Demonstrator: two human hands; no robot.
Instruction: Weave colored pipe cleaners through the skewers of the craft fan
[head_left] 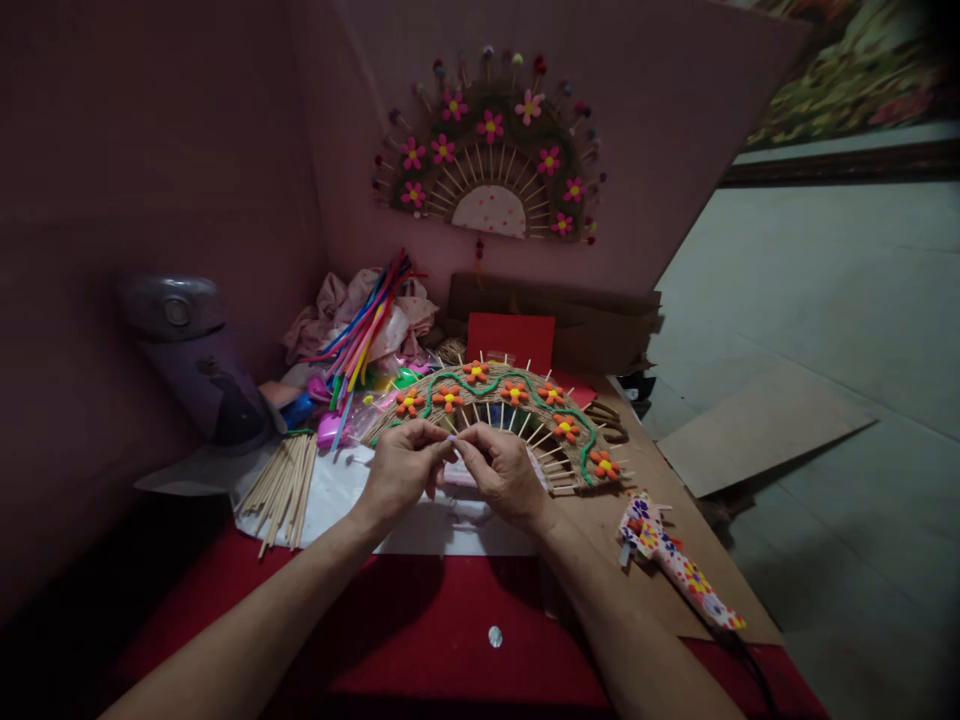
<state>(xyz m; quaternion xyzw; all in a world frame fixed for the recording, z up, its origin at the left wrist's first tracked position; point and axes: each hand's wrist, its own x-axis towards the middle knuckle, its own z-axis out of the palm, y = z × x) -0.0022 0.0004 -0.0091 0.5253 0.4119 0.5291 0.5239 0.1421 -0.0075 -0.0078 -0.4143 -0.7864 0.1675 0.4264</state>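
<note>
My left hand [405, 468] and my right hand [504, 472] meet over the near edge of a half-round fan. Fingertips of both pinch a tiny pale lilac piece [452, 439], maybe soft clay; its kind is too small to tell. Behind them lies the fan [495, 385], made of wooden sticks wound with brown twine. It carries orange flowers with yellow centres [514, 393] and a wavy green pipe cleaner [586, 452]. My hands hide part of its pale inner half-circle. Under the fan are a white sheet [337, 500] and cardboard [592, 540].
Wooden sticks [285, 490] lie left, near a purple tumbler [202, 375]. Pipe cleaners [379, 315] and coloured packets [330, 430] are piled behind. A flower-patterned glue gun [686, 575] with a cord lies right, scissors [611, 422] farther back. A similar fan [489, 150] hangs above.
</note>
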